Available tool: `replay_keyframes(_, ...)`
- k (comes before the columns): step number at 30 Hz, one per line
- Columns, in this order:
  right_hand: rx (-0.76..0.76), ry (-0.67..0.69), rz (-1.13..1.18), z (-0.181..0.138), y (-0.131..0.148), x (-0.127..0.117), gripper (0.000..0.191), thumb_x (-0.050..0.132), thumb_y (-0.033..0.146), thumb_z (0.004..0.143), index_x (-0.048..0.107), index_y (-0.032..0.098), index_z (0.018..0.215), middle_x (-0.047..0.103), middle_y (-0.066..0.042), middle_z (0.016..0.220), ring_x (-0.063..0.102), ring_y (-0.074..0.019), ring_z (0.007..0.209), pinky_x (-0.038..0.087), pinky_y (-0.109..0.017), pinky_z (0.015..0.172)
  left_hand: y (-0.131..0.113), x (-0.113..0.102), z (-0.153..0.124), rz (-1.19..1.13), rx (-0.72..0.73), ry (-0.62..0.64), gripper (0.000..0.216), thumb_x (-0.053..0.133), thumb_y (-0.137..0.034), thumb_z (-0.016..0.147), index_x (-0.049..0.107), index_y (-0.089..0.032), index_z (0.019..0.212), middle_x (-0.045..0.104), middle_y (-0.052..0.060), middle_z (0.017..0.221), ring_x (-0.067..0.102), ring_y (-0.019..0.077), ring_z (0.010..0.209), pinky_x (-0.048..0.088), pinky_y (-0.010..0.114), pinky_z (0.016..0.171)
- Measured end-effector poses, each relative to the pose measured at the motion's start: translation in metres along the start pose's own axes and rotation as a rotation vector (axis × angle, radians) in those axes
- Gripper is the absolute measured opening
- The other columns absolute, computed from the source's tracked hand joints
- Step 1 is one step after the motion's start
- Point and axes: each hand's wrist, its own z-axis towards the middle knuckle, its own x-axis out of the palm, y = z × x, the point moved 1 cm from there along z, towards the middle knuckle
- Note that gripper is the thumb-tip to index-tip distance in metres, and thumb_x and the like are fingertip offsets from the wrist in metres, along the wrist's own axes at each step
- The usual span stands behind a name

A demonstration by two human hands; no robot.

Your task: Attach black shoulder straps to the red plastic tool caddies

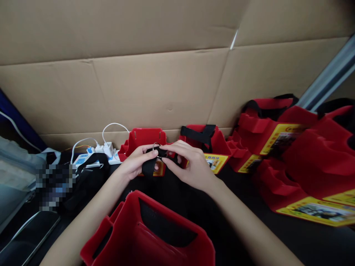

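Note:
Both hands meet at the centre of the view over a dark table. My left hand [138,162] pinches a black strap [149,166] with a small metal ring [156,145] at its top. My right hand [187,164] has its fingers closed on the same strap from the right. Directly behind the hands stands a red fabric pouch [145,138]. A second red pouch [149,236], open at the top, sits close to me between my forearms.
Several more red pouches with yellow labels [291,147] lie piled at the right. A white power strip with chargers [104,151] and a black bag [88,177] sit at the left, a phone [30,236] at the lower left. A cardboard wall [166,74] closes the back.

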Motion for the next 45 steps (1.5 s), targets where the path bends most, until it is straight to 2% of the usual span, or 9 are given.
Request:
replay_keyframes(7, -0.067, 0.096, -0.089, 0.003, -0.015, -0.005, 0.017, 0.05, 0.023, 0.084, 0.064, 0.02, 0.095, 0.058, -0.006, 0.09, 0.052, -0.015, 0.082, 0.043, -0.03, 0.075, 0.003, 0.002, 0.003, 0.002, -0.038, -0.059, 0.034, 0.07, -0.033, 0.069, 0.065, -0.014, 0.096, 0.061, 0.003, 0.077, 0.055, 0.0056, 0.056, 0.051, 0.016, 0.052)
replay_keyframes(10, -0.006, 0.089, -0.075, 0.004, -0.018, -0.006, 0.016, 0.051, 0.026, 0.084, 0.064, 0.02, 0.091, 0.051, -0.004, 0.082, 0.049, -0.0125, 0.073, 0.041, -0.026, 0.066, 0.004, 0.003, 0.004, 0.009, -0.015, -0.093, 0.033, 0.071, -0.031, 0.068, 0.065, -0.014, 0.096, 0.06, 0.003, 0.08, 0.053, 0.0049, 0.056, 0.051, 0.016, 0.052)
replay_keyframes(15, 0.169, 0.258, 0.156, 0.005, -0.015, -0.003, 0.016, 0.044, 0.031, 0.087, 0.056, 0.019, 0.085, 0.047, 0.003, 0.063, 0.043, -0.0084, 0.057, 0.036, -0.02, 0.054, 0.0, 0.006, 0.003, 0.118, 0.087, -0.176, 0.033, 0.073, -0.031, 0.064, 0.065, -0.014, 0.092, 0.063, 0.003, 0.087, 0.057, 0.0081, 0.064, 0.052, 0.018, 0.054)
replay_keyframes(22, 0.267, 0.038, 0.295, 0.001, -0.016, 0.017, 0.008, 0.048, 0.026, 0.08, 0.05, 0.02, 0.085, 0.053, 0.002, 0.068, 0.051, -0.0092, 0.06, 0.04, -0.022, 0.058, -0.002, 0.012, -0.001, 0.302, 0.316, -0.276, 0.036, 0.073, -0.027, 0.063, 0.062, -0.014, 0.094, 0.066, 0.005, 0.094, 0.062, 0.0163, 0.083, 0.053, 0.023, 0.065)
replay_keyframes(26, 0.368, -0.152, 0.409, -0.002, -0.022, 0.026, 0.03, 0.049, 0.022, 0.075, 0.042, 0.023, 0.105, 0.053, 0.005, 0.065, 0.051, -0.0091, 0.055, 0.04, -0.021, 0.053, 0.001, 0.013, 0.002, 0.334, 0.41, -0.309, 0.037, 0.074, -0.024, 0.061, 0.062, -0.014, 0.094, 0.066, 0.005, 0.095, 0.061, 0.0158, 0.091, 0.05, 0.025, 0.08)
replay_keyframes(30, 0.534, -0.296, 0.639, 0.002, -0.029, 0.022, 0.036, 0.049, 0.022, 0.071, 0.04, 0.022, 0.106, 0.053, 0.005, 0.061, 0.041, -0.0055, 0.042, 0.028, -0.016, 0.038, -0.003, 0.004, 0.002, 0.266, 0.435, -0.479, 0.036, 0.072, -0.03, 0.064, 0.061, -0.014, 0.095, 0.065, 0.006, 0.098, 0.062, 0.0168, 0.089, 0.053, 0.024, 0.071)
replay_keyframes(33, 0.601, -0.417, 0.733, 0.007, -0.033, 0.009, 0.035, 0.051, 0.024, 0.07, 0.041, 0.02, 0.103, 0.051, 0.005, 0.061, 0.04, -0.0045, 0.042, 0.022, -0.014, 0.035, -0.009, -0.006, 0.001, 0.279, 0.391, -0.494, 0.038, 0.073, -0.033, 0.062, 0.062, -0.014, 0.093, 0.065, 0.005, 0.098, 0.061, 0.0164, 0.086, 0.053, 0.023, 0.065)
replay_keyframes(40, 0.444, -0.671, 0.603, 0.013, -0.041, -0.019, 0.029, 0.054, 0.023, 0.072, 0.039, 0.022, 0.096, 0.041, 0.007, 0.061, 0.046, -0.0055, 0.042, 0.028, -0.015, 0.033, -0.012, -0.011, 0.002, 0.44, 0.428, -0.385, 0.032, 0.072, -0.03, 0.064, 0.062, -0.015, 0.091, 0.066, 0.005, 0.094, 0.062, 0.0171, 0.09, 0.049, 0.03, 0.085)
replay_keyframes(45, 0.265, -0.475, 0.187, 0.005, -0.025, -0.005, 0.018, 0.059, 0.024, 0.074, 0.051, 0.02, 0.089, 0.054, 0.001, 0.072, 0.057, -0.0103, 0.059, 0.041, -0.018, 0.043, -0.008, 0.0, 0.001, 0.645, 0.415, -0.306, 0.035, 0.071, -0.026, 0.064, 0.062, -0.015, 0.095, 0.066, 0.007, 0.099, 0.06, 0.0202, 0.096, 0.046, 0.035, 0.089)
